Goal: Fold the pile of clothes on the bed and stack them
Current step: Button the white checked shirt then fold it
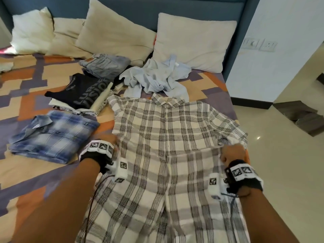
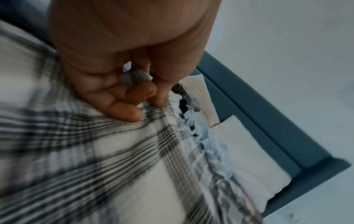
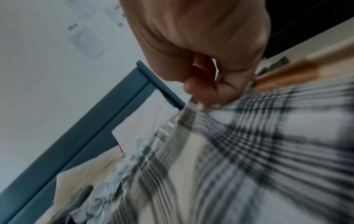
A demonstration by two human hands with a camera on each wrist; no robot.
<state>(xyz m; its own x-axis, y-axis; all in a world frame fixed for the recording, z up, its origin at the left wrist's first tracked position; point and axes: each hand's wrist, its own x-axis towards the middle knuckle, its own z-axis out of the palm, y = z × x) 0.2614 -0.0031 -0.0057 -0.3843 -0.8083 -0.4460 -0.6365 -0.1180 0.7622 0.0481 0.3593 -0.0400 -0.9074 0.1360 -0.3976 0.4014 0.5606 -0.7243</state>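
Note:
A white shirt with black checks (image 1: 166, 130) lies spread on the bed, collar toward the pillows. Its lower half is lifted and doubled over toward the collar. My left hand (image 1: 108, 139) pinches the hem corner on the left side; the left wrist view shows the checked cloth (image 2: 134, 77) caught between thumb and curled fingers (image 2: 138, 92). My right hand (image 1: 231, 153) grips the right hem corner, fist closed on the checked cloth (image 3: 249, 128). A crumpled pale blue shirt (image 1: 154, 76) lies beyond the collar.
A folded blue plaid shirt (image 1: 54, 135) sits at the left. Behind it is a stack topped by a black printed tee (image 1: 84, 92), then folded grey jeans (image 1: 103, 64). Several cream pillows (image 1: 192, 41) lean on the blue headboard (image 1: 157, 9). The bed's right edge (image 1: 233, 109) meets tiled floor.

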